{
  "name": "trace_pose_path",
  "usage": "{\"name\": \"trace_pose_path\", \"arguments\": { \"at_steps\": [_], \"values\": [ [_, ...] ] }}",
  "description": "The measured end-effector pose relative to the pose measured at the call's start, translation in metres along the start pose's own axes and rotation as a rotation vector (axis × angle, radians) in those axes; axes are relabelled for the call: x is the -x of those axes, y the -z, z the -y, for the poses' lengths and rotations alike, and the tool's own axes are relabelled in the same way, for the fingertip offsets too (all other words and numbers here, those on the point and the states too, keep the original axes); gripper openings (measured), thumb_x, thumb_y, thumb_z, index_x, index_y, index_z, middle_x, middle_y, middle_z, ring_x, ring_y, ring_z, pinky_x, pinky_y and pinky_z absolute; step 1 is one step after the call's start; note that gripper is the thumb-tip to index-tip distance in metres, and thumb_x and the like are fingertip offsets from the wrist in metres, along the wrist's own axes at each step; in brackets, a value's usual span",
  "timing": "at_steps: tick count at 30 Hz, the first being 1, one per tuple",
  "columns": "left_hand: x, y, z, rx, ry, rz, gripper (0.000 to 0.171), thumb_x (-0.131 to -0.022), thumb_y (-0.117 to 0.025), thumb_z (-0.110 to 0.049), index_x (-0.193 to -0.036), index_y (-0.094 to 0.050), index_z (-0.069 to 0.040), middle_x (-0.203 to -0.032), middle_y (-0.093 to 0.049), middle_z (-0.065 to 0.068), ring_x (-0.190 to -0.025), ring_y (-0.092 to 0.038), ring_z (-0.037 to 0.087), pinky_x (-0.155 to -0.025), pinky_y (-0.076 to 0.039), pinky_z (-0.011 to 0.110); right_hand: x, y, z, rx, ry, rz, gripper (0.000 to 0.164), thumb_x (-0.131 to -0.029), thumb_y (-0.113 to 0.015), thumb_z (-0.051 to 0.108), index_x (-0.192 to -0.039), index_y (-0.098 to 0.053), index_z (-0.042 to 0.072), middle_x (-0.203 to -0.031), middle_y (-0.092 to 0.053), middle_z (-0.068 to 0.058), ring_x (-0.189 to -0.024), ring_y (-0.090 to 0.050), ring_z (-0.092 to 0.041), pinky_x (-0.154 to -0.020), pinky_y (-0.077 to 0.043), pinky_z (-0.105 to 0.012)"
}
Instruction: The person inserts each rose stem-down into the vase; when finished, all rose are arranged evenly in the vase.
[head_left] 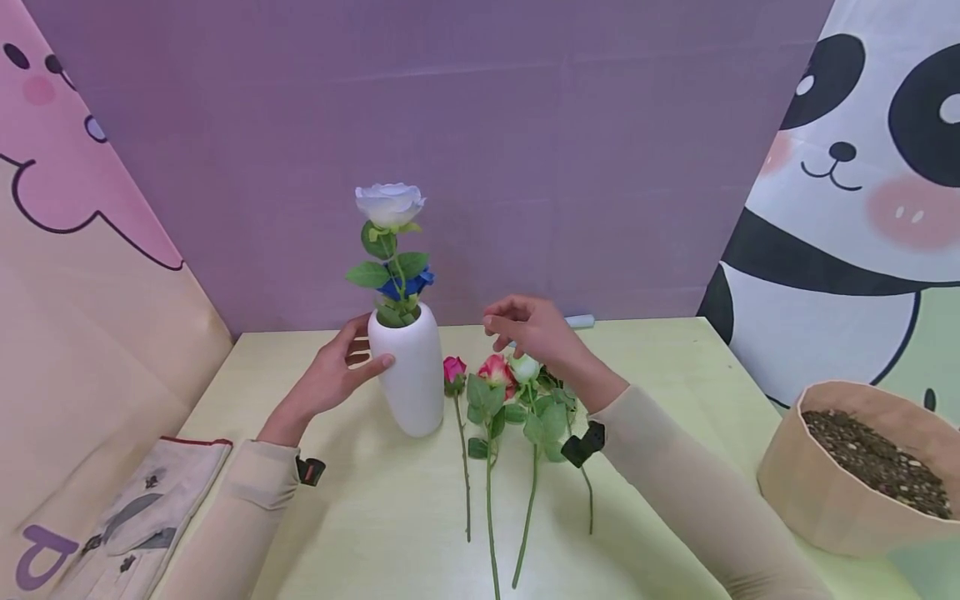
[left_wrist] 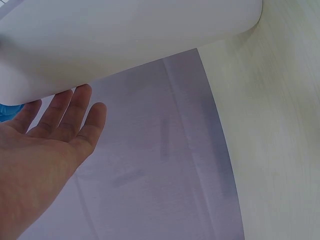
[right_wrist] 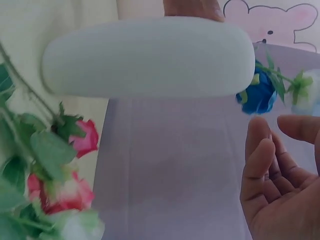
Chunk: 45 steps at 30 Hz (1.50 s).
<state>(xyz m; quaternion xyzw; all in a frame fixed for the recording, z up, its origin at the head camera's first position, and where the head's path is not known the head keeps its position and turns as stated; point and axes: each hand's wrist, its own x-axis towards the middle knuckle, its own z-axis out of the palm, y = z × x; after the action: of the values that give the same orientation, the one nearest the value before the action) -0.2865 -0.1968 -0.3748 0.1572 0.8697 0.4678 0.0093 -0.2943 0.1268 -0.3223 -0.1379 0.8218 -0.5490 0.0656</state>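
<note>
My left hand (head_left: 327, 373) holds the white vase (head_left: 408, 379) at its upper left side, thumb across the front and fingers on the far side. The vase stands on the table, leaning slightly. Out of its mouth rise a white rose (head_left: 390, 206) on a leafy stem and a lower blue flower (head_left: 412, 283). To the right of the vase, my right hand (head_left: 536, 333) hovers above the flower heads, its fingers loosely bent with nothing between them. Beneath it lie a dark pink rose (head_left: 454, 368), a pink-and-cream rose (head_left: 497, 372) and a pale greenish-white rose (head_left: 525, 369).
Another stem (head_left: 590, 500) lies right of the roses, its head hidden behind the right wrist. A fabric pot of soil (head_left: 795, 467) stands at the far right, a folded cloth (head_left: 142, 508) at the left. A purple backdrop (head_left: 480, 150) closes off the table's back.
</note>
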Motion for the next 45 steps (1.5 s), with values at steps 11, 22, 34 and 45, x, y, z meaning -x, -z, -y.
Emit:
{"name": "trace_pose_path", "arguments": {
  "at_steps": [11,22,34,45],
  "values": [
    [0.001,0.001,-0.003,-0.003,0.005,-0.002,0.083,-0.09,-0.069,-0.052,-0.156,-0.027,-0.022,-0.151,-0.043,0.009,-0.134,-0.051,0.038,-0.11,-0.047,0.055,0.017,0.024,-0.028,0.062,-0.052,0.024,0.029,-0.1,-0.06,0.031,-0.12,-0.065,0.01,-0.104,-0.07,-0.006,-0.085,-0.07,-0.022,-0.065,-0.056,-0.033],
    [0.001,0.0,-0.002,-0.019,0.001,-0.004,0.083,-0.091,-0.068,-0.052,-0.156,-0.026,-0.022,-0.151,-0.044,0.01,-0.134,-0.051,0.039,-0.108,-0.047,0.058,0.031,0.041,-0.061,0.079,-0.093,0.026,0.036,-0.1,-0.06,0.034,-0.123,-0.064,0.006,-0.112,-0.07,-0.018,-0.086,-0.07,-0.022,-0.07,-0.056,-0.034],
    [-0.001,-0.001,0.0,-0.032,0.007,-0.004,0.08,-0.092,-0.067,-0.05,-0.156,-0.027,-0.022,-0.151,-0.044,0.011,-0.135,-0.051,0.039,-0.11,-0.045,0.058,0.047,0.063,-0.1,0.067,-0.186,0.032,0.042,-0.1,-0.06,0.037,-0.125,-0.061,0.004,-0.112,-0.071,-0.016,-0.092,-0.072,-0.025,-0.073,-0.057,-0.036],
    [0.0,-0.002,-0.003,-0.021,0.011,0.005,0.08,-0.093,-0.067,-0.048,-0.156,-0.026,-0.022,-0.152,-0.043,0.011,-0.136,-0.05,0.039,-0.11,-0.046,0.056,0.051,0.071,-0.148,0.061,-0.284,0.029,0.041,-0.101,-0.059,0.032,-0.128,-0.06,0.0,-0.115,-0.071,-0.017,-0.091,-0.072,-0.02,-0.076,-0.058,-0.036]
  ]
}}
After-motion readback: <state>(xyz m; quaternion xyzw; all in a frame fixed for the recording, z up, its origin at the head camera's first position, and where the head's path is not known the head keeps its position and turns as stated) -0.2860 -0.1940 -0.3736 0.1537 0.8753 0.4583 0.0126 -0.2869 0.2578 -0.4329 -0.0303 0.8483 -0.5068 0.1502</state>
